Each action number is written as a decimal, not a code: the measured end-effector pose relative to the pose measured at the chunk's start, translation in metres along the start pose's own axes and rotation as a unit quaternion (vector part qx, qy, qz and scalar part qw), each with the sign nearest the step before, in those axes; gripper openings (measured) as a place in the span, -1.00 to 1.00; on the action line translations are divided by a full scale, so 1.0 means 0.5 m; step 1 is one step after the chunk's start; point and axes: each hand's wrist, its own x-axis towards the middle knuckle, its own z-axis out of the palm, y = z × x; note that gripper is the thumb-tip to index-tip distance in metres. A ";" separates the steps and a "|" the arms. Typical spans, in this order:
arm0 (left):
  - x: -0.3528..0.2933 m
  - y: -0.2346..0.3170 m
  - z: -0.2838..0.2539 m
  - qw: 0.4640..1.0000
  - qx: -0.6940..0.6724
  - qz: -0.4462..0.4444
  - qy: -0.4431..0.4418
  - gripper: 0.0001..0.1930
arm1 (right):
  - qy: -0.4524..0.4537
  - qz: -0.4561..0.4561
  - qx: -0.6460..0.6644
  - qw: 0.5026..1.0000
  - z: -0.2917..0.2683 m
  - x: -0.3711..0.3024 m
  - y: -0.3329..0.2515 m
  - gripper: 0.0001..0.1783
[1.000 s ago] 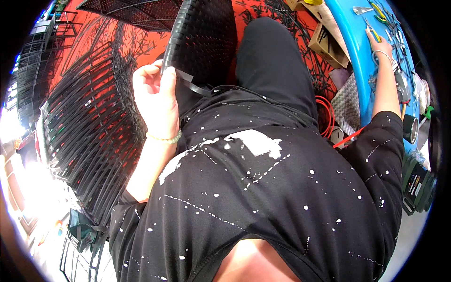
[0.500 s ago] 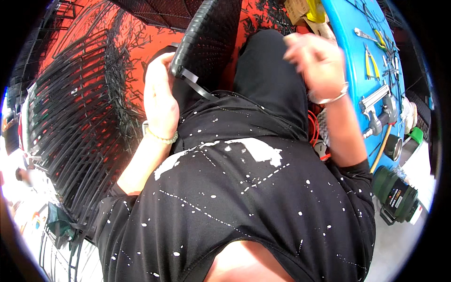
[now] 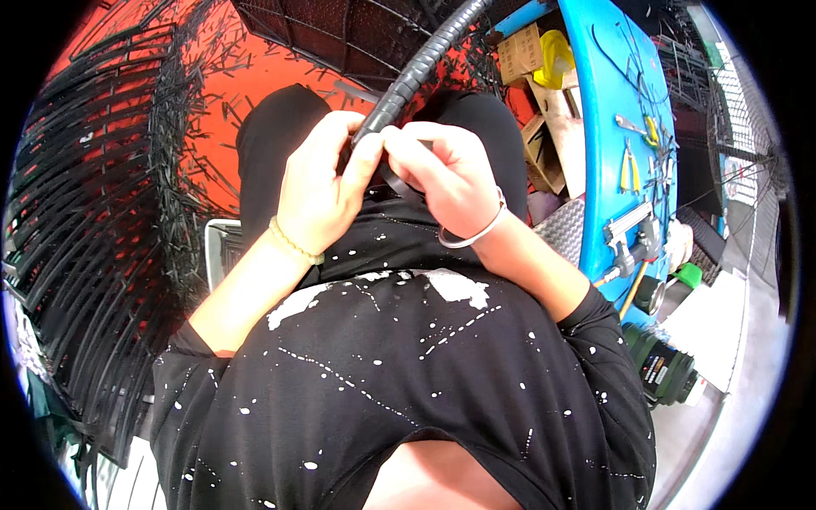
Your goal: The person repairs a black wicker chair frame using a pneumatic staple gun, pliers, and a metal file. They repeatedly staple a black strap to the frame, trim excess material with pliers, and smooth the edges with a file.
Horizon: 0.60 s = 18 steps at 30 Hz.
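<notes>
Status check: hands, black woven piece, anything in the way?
Left hand holding black woven piece at near end. Right hand alongside, grip unclear. No obstruction visible.

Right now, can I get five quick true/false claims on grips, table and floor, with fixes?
1. The left grip is at the near end of the black wrapped edge. True.
2. The right grip is on one of the yellow-handled tools. False: it is beside the left grip; those tools lie on the blue table.
3. A beaded bracelet is on the left wrist. True.
4. The floor is green. False: it is red.
5. The blue table stands to the person's right. True.
</notes>
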 end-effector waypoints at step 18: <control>0.007 0.005 0.026 0.997 0.049 0.061 -0.002 -0.74 | -0.009 0.129 0.245 0.961 -0.057 -0.005 0.014 -0.68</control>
